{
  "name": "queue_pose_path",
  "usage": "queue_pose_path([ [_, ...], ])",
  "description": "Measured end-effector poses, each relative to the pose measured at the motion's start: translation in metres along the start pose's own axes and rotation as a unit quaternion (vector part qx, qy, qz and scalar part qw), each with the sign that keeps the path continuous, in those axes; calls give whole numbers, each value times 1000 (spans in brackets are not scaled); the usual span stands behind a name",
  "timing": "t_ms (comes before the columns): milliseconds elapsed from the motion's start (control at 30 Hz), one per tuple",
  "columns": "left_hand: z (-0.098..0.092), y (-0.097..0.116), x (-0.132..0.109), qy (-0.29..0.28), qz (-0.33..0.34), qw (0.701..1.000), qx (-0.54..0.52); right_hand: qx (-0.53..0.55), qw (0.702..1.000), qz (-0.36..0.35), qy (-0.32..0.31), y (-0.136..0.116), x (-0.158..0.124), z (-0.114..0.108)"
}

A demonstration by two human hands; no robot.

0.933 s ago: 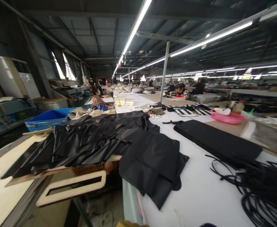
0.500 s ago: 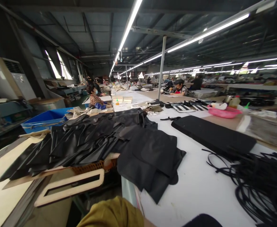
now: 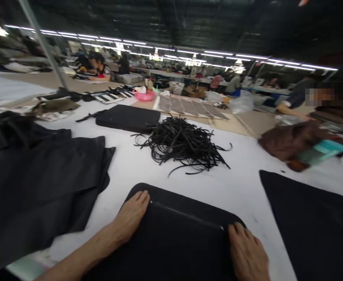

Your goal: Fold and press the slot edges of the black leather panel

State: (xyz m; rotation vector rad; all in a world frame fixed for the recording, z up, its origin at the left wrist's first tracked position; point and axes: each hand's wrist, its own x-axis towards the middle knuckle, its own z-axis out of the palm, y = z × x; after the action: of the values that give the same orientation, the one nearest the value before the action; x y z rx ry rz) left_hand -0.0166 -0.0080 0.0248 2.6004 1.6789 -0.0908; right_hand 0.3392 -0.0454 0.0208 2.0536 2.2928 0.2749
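A black rounded-corner panel [image 3: 177, 230] with a zip line across it lies on the white table [image 3: 236, 183] right in front of me. My left hand [image 3: 130, 214] rests flat on its far left corner, fingers stretched out together. My right hand [image 3: 247, 253] lies flat on its right edge, fingers extended. Neither hand grips anything. Beyond the panel sits a tangled heap of black straps [image 3: 183, 144].
Black fabric sheets [image 3: 39, 179] cover the table at left. Another black piece [image 3: 312, 218] lies at right, a black pad [image 3: 127, 117] behind the straps. A brown bag [image 3: 291, 142], a teal box and a pink basin [image 3: 144, 95] stand further off. Other people work at distant tables.
The view has swung right and down from the fabric pile. Both my hands have come into sight and now lie on the black panel.
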Motion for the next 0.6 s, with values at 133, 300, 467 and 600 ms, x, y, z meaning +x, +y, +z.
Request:
queue_pose_path([
  [133, 5, 0, 1, 3, -46, 999, -21, -30, 999, 24, 12, -22, 22, -27],
  [300, -4, 9, 5, 51, -56, 997, -14, 98, 994, -42, 29, -59, 51, -42],
  [467, -24, 27, 4, 93, 5, 995, -31, 155, 985, -80, -4, -83, 77, -35],
  [600, -26, 40, 3, 62, 87, 987, -124, 168, 982, -81, -27, -86, 87, -33],
])
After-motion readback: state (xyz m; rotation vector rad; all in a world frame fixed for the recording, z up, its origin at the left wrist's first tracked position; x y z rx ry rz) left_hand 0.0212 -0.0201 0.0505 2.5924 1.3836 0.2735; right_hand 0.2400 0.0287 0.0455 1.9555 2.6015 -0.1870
